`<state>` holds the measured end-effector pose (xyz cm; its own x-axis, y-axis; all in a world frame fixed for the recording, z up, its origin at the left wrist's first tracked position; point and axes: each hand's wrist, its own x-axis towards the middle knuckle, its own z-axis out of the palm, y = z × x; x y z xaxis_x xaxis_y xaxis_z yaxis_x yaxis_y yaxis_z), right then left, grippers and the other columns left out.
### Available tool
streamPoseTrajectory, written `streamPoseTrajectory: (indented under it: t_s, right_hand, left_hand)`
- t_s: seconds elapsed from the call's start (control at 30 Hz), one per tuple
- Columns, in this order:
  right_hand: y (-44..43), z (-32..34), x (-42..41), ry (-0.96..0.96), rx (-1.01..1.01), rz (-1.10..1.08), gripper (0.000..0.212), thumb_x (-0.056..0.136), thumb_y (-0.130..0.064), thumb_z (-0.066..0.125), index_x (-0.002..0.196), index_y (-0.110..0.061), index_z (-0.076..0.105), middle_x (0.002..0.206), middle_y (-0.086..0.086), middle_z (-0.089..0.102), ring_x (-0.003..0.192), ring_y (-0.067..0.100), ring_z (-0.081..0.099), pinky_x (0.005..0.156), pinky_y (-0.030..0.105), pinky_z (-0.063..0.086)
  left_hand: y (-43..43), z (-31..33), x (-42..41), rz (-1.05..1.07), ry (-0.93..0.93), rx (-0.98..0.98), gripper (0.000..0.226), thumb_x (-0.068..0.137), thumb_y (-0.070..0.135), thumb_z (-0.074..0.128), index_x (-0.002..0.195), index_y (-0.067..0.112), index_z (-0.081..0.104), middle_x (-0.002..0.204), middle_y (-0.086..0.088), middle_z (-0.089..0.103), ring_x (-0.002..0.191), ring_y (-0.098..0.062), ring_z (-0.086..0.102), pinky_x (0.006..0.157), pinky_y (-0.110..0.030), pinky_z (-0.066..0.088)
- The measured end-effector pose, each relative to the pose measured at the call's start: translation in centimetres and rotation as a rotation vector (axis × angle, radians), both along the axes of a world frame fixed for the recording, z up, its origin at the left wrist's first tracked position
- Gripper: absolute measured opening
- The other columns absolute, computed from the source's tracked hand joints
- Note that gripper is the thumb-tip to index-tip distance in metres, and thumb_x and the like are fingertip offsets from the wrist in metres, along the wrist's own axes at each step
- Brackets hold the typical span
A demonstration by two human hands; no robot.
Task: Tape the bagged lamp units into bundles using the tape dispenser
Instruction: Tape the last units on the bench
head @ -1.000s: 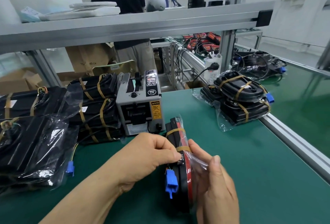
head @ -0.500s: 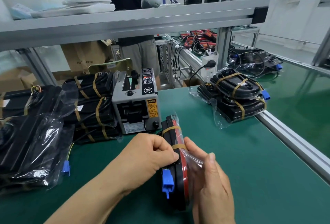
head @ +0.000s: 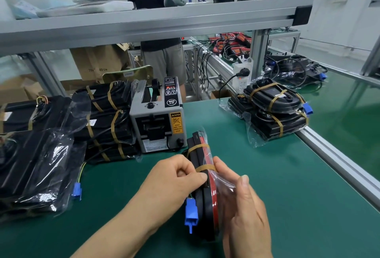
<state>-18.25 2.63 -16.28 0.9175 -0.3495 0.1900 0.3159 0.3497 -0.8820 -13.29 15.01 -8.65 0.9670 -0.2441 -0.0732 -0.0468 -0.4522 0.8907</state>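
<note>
Far L: clear plastic bags (head: 30, 171) w/ black lamp units inside, cut off at frame edge. Grey tape dispenser box (head: 158, 122) sits further back on green desk (head: 267, 175). L hand (head: 174, 181) pinches tan tape band (head: 205, 168) on black-and-red bagged lamp bundle (head: 197, 155), centre-front. R hand (head: 244, 212) grips its other side. Bundle stands on edge, long axis running toward dispenser. Blue plug (head: 191, 215) points down. R face hidden by hand.

Bright even light from above. White shine on crinkly clear plastic bags (head: 53, 156). Grey metal shelf beam (head: 164, 21) looks bent.
</note>
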Motion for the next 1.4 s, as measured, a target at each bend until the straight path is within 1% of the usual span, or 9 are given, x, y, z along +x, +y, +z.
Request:
streamPoseTrajectory:
  t_s: [0.1, 0.27, 0.43, 0.9, 0.97, 1.07, 1.17, 1.27, 1.4]
  right_hand:
    - [0.1, 0.2, 0.0, 0.004, -0.003, 0.012, 0.047, 0.093, -0.052, 0.040, 0.120, -0.029, 0.072, 0.122, 0.002, 0.072, 0.117, 0.018, 0.066, 0.092, 0.018, 0.052]
    - [0.1, 0.3, 0.0, 0.002, 0.045, 0.003, 0.047, 0.093, -0.049, 0.042, 0.118, -0.024, 0.073, 0.120, 0.008, 0.072, 0.117, 0.024, 0.067, 0.098, 0.026, 0.051]
    - [0.1, 0.5, -0.2, 0.011, 0.064, 0.009, 0.047, 0.095, -0.048, 0.040, 0.118, -0.024, 0.073, 0.119, 0.005, 0.073, 0.116, 0.020, 0.067, 0.090, 0.017, 0.052]
    - [-0.1, 0.9, -0.5, 0.043, 0.163, 0.039, 0.041, 0.097, -0.046, 0.047, 0.115, -0.021, 0.074, 0.115, 0.008, 0.074, 0.112, 0.022, 0.069, 0.083, 0.019, 0.056]
    - [-0.4, 1.4, -0.7, 0.060, 0.180, 0.127, 0.047, 0.086, -0.046, 0.068, 0.120, -0.013, 0.072, 0.121, 0.010, 0.072, 0.115, 0.024, 0.067, 0.085, 0.021, 0.056]
    - [-2.6, 2.6, -0.1, 0.114, 0.259, 0.246, 0.094, 0.041, -0.052, 0.094, 0.120, -0.007, 0.070, 0.122, 0.007, 0.072, 0.116, 0.021, 0.067, 0.093, 0.036, 0.053]
    - [-4.7, 5.0, 2.3, 0.218, -0.075, 0.230, 0.092, 0.051, -0.053, 0.082, 0.134, -0.021, 0.060, 0.134, -0.009, 0.064, 0.125, 0.006, 0.059, 0.114, 0.040, 0.038]
    - [-4.0, 7.4, 5.4, 0.349, -0.452, 0.215, 0.099, 0.054, -0.058, 0.076, 0.142, -0.022, 0.049, 0.140, -0.010, 0.052, 0.128, 0.008, 0.051, 0.113, 0.040, 0.039]
    - [-2.3, 7.3, 7.6, 0.410, -0.549, 0.262, 0.067, 0.057, -0.052, 0.072, 0.109, -0.013, 0.059, 0.090, -0.005, 0.067, 0.088, 0.019, 0.063, 0.096, 0.056, 0.051]
  left_hand:
    - [-0.1, 0.0, 0.1, 0.020, 0.006, -0.043, 0.028, 0.072, 0.042, 0.074, 0.062, 0.023, 0.057, 0.055, 0.007, 0.046, 0.050, -0.009, 0.040, 0.051, -0.017, 0.035]
    - [0.2, 0.1, 0.0, -0.057, 0.058, -0.076, 0.033, 0.066, 0.041, 0.084, 0.068, 0.022, 0.057, 0.057, 0.007, 0.046, 0.051, -0.008, 0.041, 0.051, -0.015, 0.037]
    - [0.8, 0.3, 0.0, -0.113, 0.122, -0.077, 0.033, 0.052, 0.041, 0.084, 0.072, 0.028, 0.061, 0.064, 0.007, 0.048, 0.060, -0.010, 0.043, 0.062, -0.027, 0.041]
    - [0.1, -0.2, 0.2, 0.005, 0.294, -0.335, 0.021, 0.073, 0.006, 0.081, 0.070, 0.016, 0.063, 0.065, -0.004, 0.054, 0.055, -0.013, 0.050, 0.052, -0.019, 0.041]
    - [0.3, -0.4, 0.2, 0.019, 0.290, -0.342, 0.023, 0.073, 0.005, 0.081, 0.067, 0.018, 0.063, 0.063, -0.003, 0.053, 0.055, -0.013, 0.050, 0.051, -0.019, 0.041]
    - [0.6, -0.5, 0.3, 0.004, 0.292, -0.336, 0.023, 0.072, 0.009, 0.083, 0.064, 0.022, 0.065, 0.064, -0.003, 0.052, 0.059, -0.015, 0.050, 0.055, -0.020, 0.041]
    - [0.5, -0.7, 0.3, -0.004, 0.275, -0.328, 0.025, 0.072, 0.011, 0.084, 0.060, 0.025, 0.066, 0.066, -0.004, 0.052, 0.064, -0.017, 0.050, 0.062, -0.024, 0.041]
    - [0.2, -0.8, 0.2, -0.016, 0.220, -0.308, 0.026, 0.070, 0.016, 0.087, 0.061, 0.029, 0.067, 0.067, -0.004, 0.052, 0.067, -0.017, 0.048, 0.069, -0.029, 0.040]
    - [0.4, -0.4, 0.2, -0.066, 0.164, -0.233, 0.020, 0.058, 0.040, 0.085, 0.063, 0.031, 0.068, 0.057, 0.009, 0.052, 0.053, -0.006, 0.045, 0.053, -0.014, 0.038]
